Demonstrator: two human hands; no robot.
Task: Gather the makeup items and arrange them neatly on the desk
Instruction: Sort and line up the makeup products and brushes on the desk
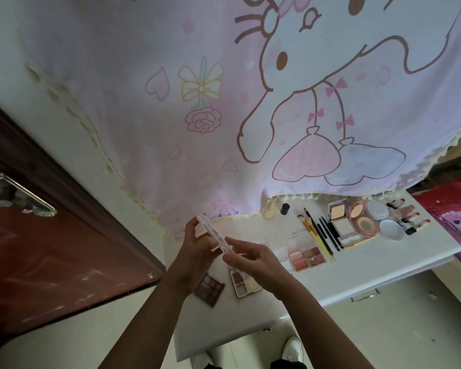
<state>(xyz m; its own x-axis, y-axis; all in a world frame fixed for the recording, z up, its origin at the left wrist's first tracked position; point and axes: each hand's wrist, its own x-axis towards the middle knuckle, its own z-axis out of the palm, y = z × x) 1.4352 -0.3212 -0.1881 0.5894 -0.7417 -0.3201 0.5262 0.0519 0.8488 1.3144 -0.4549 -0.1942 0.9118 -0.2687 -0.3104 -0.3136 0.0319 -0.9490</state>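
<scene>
Two eyeshadow palettes, a brown palette (209, 287) and a pale palette (244, 283), lie askew near the front of the white desk (357, 278). The brushes (313, 229), compacts (339, 217) and lipsticks (410, 218) sit in rows further right, so the clear slim case (210, 230) probably belongs beside the clear blush palette (306, 255). It is best turned flat, with its long edge squared to that palette, then lowered gently so it does not nudge the brushes lying just beside. The case is held in the air over the desk's left part, tilted up on edge. The left hand (194, 246) grips its far end with fingers curled round it. The right hand (253, 258) pinches the near end between thumb and fingertips, its other fingers loosely bent.
</scene>
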